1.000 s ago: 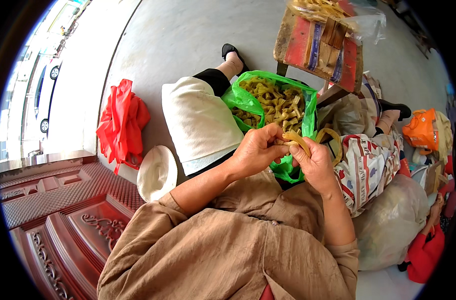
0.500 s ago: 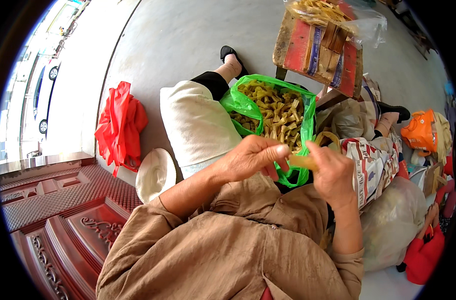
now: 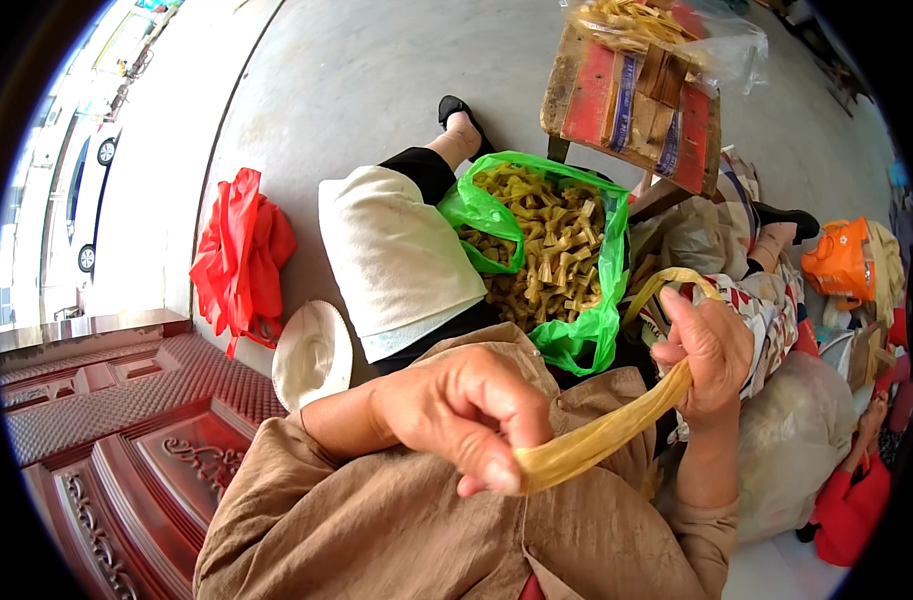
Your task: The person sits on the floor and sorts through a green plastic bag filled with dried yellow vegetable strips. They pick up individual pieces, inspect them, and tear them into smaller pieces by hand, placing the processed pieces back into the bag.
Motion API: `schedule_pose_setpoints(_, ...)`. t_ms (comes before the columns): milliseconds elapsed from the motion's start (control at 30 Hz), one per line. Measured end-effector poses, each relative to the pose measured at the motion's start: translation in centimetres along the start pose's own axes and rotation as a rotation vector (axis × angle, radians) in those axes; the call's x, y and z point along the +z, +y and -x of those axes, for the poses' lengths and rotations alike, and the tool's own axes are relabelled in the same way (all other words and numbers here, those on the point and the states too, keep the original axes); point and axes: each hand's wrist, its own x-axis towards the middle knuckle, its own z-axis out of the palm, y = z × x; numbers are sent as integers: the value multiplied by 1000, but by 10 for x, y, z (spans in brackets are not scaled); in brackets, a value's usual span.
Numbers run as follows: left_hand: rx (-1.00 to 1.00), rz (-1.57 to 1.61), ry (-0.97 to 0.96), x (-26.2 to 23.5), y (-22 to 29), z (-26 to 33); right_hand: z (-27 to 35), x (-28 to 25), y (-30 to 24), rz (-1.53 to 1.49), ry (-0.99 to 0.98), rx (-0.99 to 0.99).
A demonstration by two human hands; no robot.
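Observation:
A long, pliable yellow-brown strip [image 3: 602, 440] stretches across my lap. My left hand [image 3: 477, 415] pinches one end of it between thumb and fingers. From there the band sags and rises to my right hand [image 3: 712, 350], whose fingers are closed round it. Beyond the right hand the strip curves up in a loose loop. Just past my hands, a green plastic bag [image 3: 609, 300] stands open between my legs. Many short, knotted yellow-brown pieces [image 3: 552, 235] fill it.
A worn red-topped stool [image 3: 592, 100] at the far right carries a wood block and a clear bag of strips. A white cloth [image 3: 397, 255] covers my left leg. Red bag [image 3: 239, 255] and pale hat [image 3: 313, 352] lie left. Another person's red sleeve [image 3: 852, 515] shows right.
My hands have drawn apart and toward me. The left moved down and the right moved outward, so a long length of the strip now spans between them.

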Motion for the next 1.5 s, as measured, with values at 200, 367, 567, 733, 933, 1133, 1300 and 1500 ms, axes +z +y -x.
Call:
schedule_pose_setpoints(200, 347, -14, 224, -8, -1, -9, 23, 39, -9, -492, -348, 299)
schedule_pose_setpoints(367, 80, -1068, 316, -14, 9, -23, 18, 26, -14, -1196, -683, 706)
schedule_pose_setpoints(567, 179, -1973, 323, -10, -19, -36, 15, 11, -3, -1224, -652, 975)
schedule_pose_setpoints(733, 126, -1994, 267, -11, -22, -43, 21, 22, -8, -1404, -401, 1143)
schedule_pose_setpoints(933, 386, -2144, 568, -13, -19, -50, 24, 27, -9, -1780, -19, 1097)
schedule_pose_setpoints(1133, 594, -2216, 827, -23, -25, -56, 8, 21, -3, -1555, -189, 891)
schedule_pose_setpoints(1300, 359, -1837, 957, -39, -35, -47, 23, 33, 0, -1405, -38, 1068)
schedule_pose_setpoints(1500, 213, -2223, 590, -19, -40, -50, 31, 47, 1, -1331, 66, 1066)
